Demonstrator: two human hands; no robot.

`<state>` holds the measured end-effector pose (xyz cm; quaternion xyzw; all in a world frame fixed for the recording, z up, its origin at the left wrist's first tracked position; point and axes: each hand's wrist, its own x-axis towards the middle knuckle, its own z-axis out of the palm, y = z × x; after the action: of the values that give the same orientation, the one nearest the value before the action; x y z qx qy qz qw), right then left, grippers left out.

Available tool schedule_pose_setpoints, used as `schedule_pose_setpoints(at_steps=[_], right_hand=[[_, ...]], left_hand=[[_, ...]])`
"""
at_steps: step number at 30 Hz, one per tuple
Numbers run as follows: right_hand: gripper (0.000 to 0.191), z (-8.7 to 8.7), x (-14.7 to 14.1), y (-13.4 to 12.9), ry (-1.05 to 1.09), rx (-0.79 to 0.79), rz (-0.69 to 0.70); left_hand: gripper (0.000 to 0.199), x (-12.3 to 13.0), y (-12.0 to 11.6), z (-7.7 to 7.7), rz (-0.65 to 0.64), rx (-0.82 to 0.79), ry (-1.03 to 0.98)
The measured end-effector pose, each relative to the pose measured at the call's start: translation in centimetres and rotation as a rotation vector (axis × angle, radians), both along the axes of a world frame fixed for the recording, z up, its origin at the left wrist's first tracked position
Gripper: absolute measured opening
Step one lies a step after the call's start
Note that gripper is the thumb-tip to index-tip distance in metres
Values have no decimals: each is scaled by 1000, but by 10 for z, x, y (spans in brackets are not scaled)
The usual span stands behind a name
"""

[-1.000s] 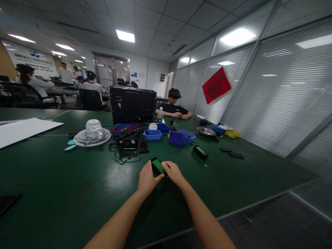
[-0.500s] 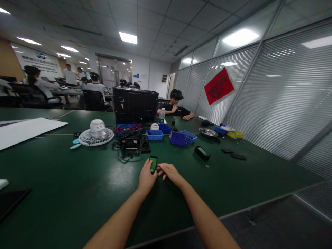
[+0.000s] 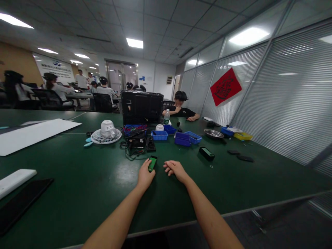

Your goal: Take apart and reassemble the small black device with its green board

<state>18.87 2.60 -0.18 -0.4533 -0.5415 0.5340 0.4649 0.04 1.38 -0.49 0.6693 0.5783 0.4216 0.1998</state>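
Observation:
My left hand (image 3: 145, 176) is closed around a small green circuit board with a black edge (image 3: 153, 163), held just above the green table. Its thumb and fingers grip the two long sides, and the board's face points up. Apart from it, a short way to the right, is my right hand (image 3: 176, 170). Its fingers are loosely bent with small gaps between them, and no object shows in them. Farther right, a black box with a greenish window (image 3: 206, 153) lies on the table, with a small pale ring (image 3: 211, 166) near it.
Ahead stand a cable-laden black power unit (image 3: 137, 141), a white fan head (image 3: 107, 133), blue bins (image 3: 159, 135) and a large black panel (image 3: 142, 107). A metal dish (image 3: 214, 133) and flat black pieces (image 3: 245, 158) lie right. A person (image 3: 181, 109) sits across the table (image 3: 103, 193).
My right hand has drawn away from the circuit board to the right. My left hand still holds the board, now tilted slightly. The camera view has turned a little left.

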Motion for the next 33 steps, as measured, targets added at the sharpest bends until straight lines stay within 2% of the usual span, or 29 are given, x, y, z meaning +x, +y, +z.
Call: schedule_pose_setpoints(at_steps=[5,12,16,20,23,26,29,33], right_hand=[[30,-5,2,3,20,3,-11],[31,-7,2,4,-1,33,-40],[32,-4,2,1,-9,40,-60],[33,-2,1,1,-16,53,-61],[32,-3,2,2,-23,47,-61],[31,-6,3,4,-33,43,-69],[29,-7,2,4,-57,52,-63],[20,0,-5,10,-166,-19,-74]], left_hand=[[48,-26,-5,7,11,-43,21],[47,-78,-5,13,149,-77,89],[48,-116,-4,17,273,-105,140],[50,-165,-4,26,448,-152,196],[51,-202,-4,30,582,-154,221],[52,-229,-6,32,695,-164,208],[57,-239,-9,34,819,-187,147],[70,-234,-12,38,919,-89,104]])
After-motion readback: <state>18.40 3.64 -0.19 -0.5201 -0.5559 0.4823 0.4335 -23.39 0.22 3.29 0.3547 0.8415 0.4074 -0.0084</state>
